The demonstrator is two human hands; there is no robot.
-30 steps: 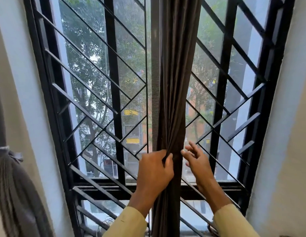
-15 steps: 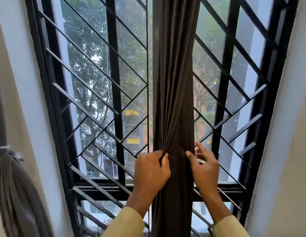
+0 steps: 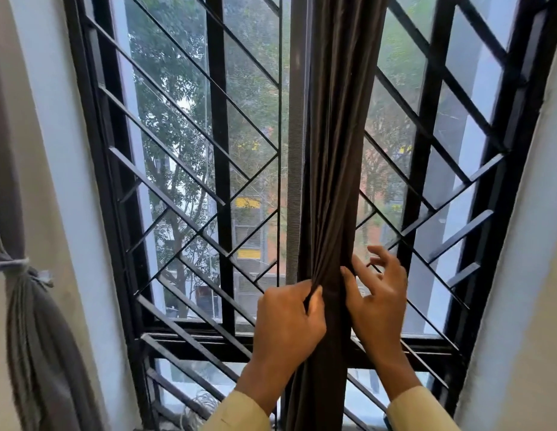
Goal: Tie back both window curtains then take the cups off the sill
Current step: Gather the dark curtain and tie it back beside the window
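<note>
A dark brown curtain (image 3: 336,157) hangs bunched into a narrow column in the middle of the window. My left hand (image 3: 288,328) grips its gathered folds from the left, fingers curled round the cloth. My right hand (image 3: 375,293) lies against the bundle's right side, thumb pressed on the fabric and fingers spread out, partly behind it. A grey curtain (image 3: 31,321) at the far left hangs tied with a band (image 3: 13,264). No cups or sill show in this view.
A black metal grille (image 3: 218,169) with diagonal bars covers the whole window right behind the curtain. White walls (image 3: 526,275) close in on both sides. Trees and buildings show through the glass. A tangle of wire (image 3: 198,402) lies at the bottom left.
My right hand came in from the right and closed against the curtain bundle beside my left hand. The left hand kept its grip, and the view moved slightly.
</note>
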